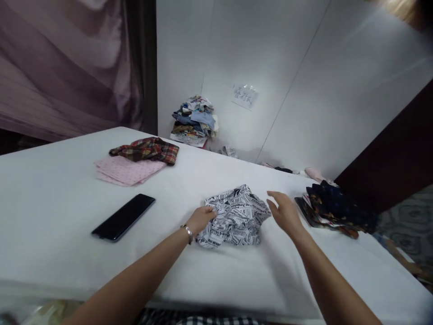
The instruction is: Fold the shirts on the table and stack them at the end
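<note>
A crumpled white cloth with black newspaper-style print (237,219) lies on the white table (162,271) in front of me. At its left edge my left hand (202,218), with a bracelet at the wrist, pinches the fabric between thumb and fingers. My right hand (284,212) hovers just off the cloth's right side, thumb and fingers apart, with nothing in it. Part of the print is hidden in the folds.
To the left lies a black phone (124,217). Behind it are a pink cloth (128,170) and a plaid cloth (149,150). Dark folded clothes (331,205) are stacked at right. Another clothes pile (194,117) stands by the wall, near a paper sign (244,96).
</note>
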Motion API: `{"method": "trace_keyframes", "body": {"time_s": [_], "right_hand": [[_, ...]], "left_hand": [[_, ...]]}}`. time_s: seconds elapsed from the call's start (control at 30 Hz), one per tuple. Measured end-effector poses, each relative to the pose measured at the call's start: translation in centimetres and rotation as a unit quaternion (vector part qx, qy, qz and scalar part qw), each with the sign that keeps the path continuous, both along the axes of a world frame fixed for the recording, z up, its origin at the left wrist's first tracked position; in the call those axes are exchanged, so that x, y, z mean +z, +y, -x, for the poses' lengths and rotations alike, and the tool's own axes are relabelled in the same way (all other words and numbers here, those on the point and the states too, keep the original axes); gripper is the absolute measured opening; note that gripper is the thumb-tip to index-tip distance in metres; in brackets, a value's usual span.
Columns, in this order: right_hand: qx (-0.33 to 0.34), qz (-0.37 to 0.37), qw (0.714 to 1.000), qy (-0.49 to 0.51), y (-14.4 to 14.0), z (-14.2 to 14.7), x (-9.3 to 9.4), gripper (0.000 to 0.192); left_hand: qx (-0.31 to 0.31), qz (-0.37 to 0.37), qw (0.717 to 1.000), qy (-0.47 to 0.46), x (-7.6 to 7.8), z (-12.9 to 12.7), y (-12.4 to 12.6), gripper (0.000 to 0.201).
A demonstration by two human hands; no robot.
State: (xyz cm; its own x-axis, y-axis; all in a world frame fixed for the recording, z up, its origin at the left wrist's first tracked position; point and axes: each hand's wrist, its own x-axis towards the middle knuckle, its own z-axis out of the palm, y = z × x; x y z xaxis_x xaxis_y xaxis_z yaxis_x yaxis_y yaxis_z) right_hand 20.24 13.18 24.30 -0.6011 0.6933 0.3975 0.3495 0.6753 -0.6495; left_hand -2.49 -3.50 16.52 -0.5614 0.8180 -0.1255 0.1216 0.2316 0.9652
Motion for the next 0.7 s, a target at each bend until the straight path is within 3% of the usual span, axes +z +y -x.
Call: {"method": "trace_keyframes", "body": {"time_s": [0.03, 0.1, 0.2, 0.27, 0.33, 0.4, 0.47, 0.57, 0.63, 0.7], "right_hand": [[0.013, 0.038, 0.999, 0.016, -1.4, -0.3, -0.6, 0.036], [0.081, 0.188, 0.978, 0.044, -4.1, -0.6, -1.8, 0.046], [0.166, 0.377, 0.902, 0.131, -7.3, -0.3, -3.7, 0.054], [0.155, 0.440, 0.862, 0.199, -8.5, -0.2, -4.8, 0.043], [0.120, 0.484, 0.830, 0.252, -9.2, -0.4, -5.7, 0.035], [0.088, 0.511, 0.802, 0.297, -9.5, -0.9, -6.3, 0.034], [0.072, 0.523, 0.782, 0.330, -9.5, -1.8, -6.5, 0.035], [0.071, 0.530, 0.770, 0.347, -9.5, -3.1, -6.2, 0.034], [0.079, 0.529, 0.772, 0.345, -9.4, -4.0, -5.8, 0.034], [0.083, 0.521, 0.778, 0.341, -9.2, -4.9, -5.3, 0.036]], "left_hand": [[0.007, -0.019, 1.000, 0.002, 0.5, -0.9, 0.2, 0.035], [-0.006, -0.064, 0.998, 0.012, 1.9, -3.3, 0.4, 0.041], [-0.141, -0.143, 0.976, 0.080, 3.9, -7.7, 0.2, 0.044], [-0.236, -0.167, 0.951, 0.111, 4.7, -9.9, -0.1, 0.046], [-0.275, -0.163, 0.945, 0.073, 5.0, -10.7, -0.4, 0.047], [-0.250, -0.145, 0.957, 0.001, 4.9, -9.8, -0.6, 0.039], [-0.169, -0.147, 0.974, -0.023, 4.8, -7.6, -0.4, 0.033], [-0.053, -0.117, 0.990, 0.062, 4.1, -3.6, 0.9, 0.034], [-0.058, -0.059, 0.987, 0.140, 3.2, -1.8, 2.3, 0.042], [-0.115, -0.019, 0.973, 0.198, 2.3, -1.1, 3.7, 0.051]]}}
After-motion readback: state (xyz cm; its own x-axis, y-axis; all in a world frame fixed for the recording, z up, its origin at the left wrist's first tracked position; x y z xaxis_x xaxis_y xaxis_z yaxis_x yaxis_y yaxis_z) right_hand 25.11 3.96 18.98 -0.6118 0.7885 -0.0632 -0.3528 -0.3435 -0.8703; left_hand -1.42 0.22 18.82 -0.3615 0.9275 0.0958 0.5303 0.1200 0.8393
